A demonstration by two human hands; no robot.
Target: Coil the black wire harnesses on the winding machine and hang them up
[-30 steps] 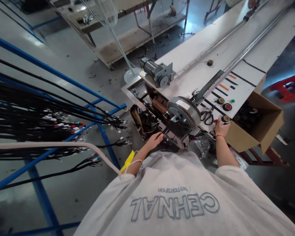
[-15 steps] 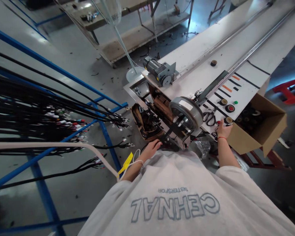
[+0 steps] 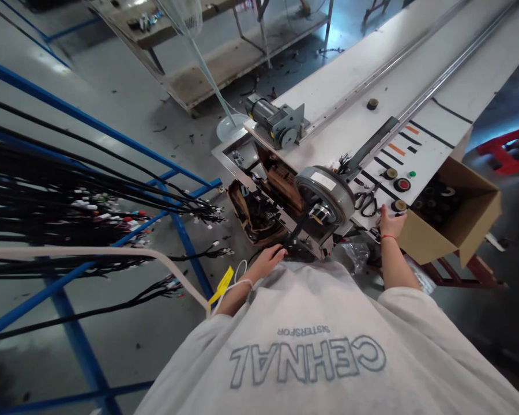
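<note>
My left hand [image 3: 266, 261] is low in front of my shirt, fingers curled at the machine's near edge. A dark strip is by its fingertips, but what they grip is hidden. My right hand [image 3: 391, 223] lies at the near corner of the white table, thumb and fingers apart, beside a tape roll [image 3: 399, 206] standing on the tabletop. Black-handled scissors [image 3: 367, 202] lie left of this hand. Between my hands stands a large grey wheel [image 3: 326, 195] with a white label and a shiny metal hub.
Black cable bundles [image 3: 34, 190] hang over a blue rack [image 3: 181, 230] at left. An open cardboard box [image 3: 480, 219] holding dark rolls stands at right. A motor [image 3: 270, 118] sits on the long white table [image 3: 324, 86]. Beyond it is a red barrier [image 3: 508, 150].
The view has shifted slightly, so the table sits a little higher in the picture. My right thumb now covers a small red spot that showed beside it. The left hand has barely moved.
</note>
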